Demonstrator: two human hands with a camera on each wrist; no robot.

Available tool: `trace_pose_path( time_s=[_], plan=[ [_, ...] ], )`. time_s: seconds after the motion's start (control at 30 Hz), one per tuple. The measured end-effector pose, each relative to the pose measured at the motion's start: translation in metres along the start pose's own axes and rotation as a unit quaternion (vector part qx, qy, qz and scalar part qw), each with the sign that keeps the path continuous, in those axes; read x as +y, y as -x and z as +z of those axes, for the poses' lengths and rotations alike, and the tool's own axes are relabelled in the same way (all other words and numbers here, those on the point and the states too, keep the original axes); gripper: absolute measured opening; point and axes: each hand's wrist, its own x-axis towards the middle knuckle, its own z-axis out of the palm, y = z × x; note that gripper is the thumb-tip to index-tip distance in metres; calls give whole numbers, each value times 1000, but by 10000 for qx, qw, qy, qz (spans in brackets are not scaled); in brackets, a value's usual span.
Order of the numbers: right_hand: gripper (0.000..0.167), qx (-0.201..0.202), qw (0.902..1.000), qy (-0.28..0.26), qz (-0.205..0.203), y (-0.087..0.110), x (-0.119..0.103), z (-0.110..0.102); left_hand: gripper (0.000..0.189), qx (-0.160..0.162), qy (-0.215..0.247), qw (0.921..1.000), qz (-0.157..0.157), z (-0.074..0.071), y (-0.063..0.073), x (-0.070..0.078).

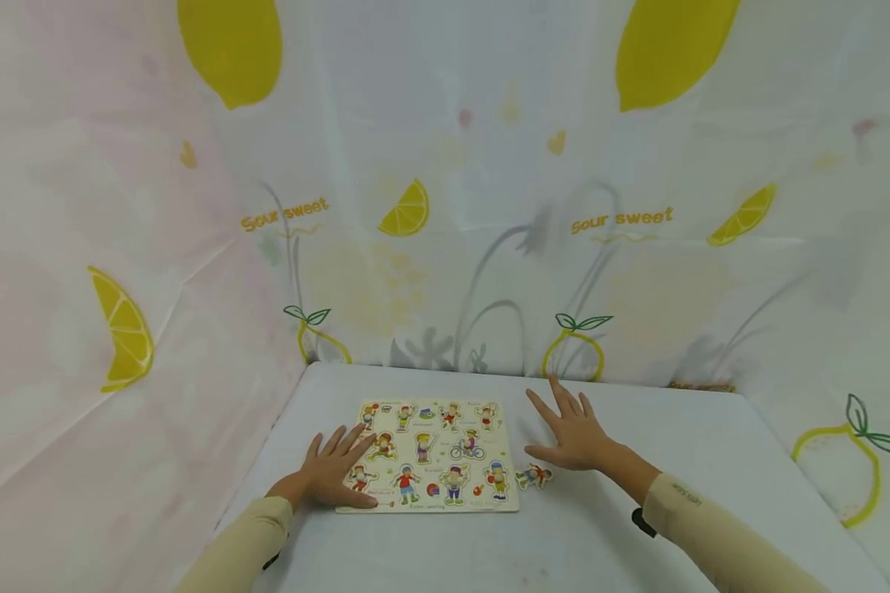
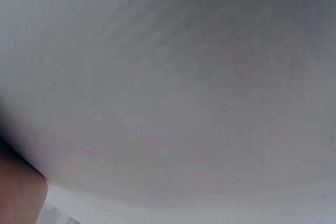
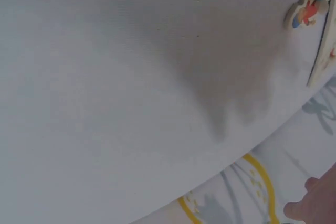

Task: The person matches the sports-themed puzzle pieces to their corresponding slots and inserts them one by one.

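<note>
A pale wooden puzzle board (image 1: pixel 445 504) lies flat on the table, filled with colourful pictures of children at sports. My left hand (image 1: pixel 335 471) lies over its left side, fingers spread. In the left wrist view only a bit of that hand (image 2: pixel 18 195) shows at the lower left corner. One puzzle piece (image 1: pixel 534 475), a figure in red and blue, lies just off the board's right edge; the right wrist view shows this piece (image 3: pixel 311 8) with a small knob. My right hand (image 1: pixel 574 432) is above the table right of the board, fingers spread, holding nothing.
The white table (image 1: pixel 430 556) reaches back to a hanging cloth (image 1: pixel 445 272) printed with lemons and "Sour sweet". More of this cloth closes in the left and right sides. A brownish strip (image 1: pixel 700 386) shows at the table's back right edge.
</note>
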Motion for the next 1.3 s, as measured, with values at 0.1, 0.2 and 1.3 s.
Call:
trace_pose_path(
  time_s=[0.1,0.2,1.3],
  plan=[
    [92,-212,9998,11,59,13,3,-1,119,-20,-56,10000,-29,6,-2,-2],
    [93,-326,9992,113,180,23,10,-3,119,132,-151,9998,-37,8,-9,-4],
    [84,-356,9969,-665,-215,41,2,13,116,-54,-104,9999,-94,-9,6,5]
  ],
)
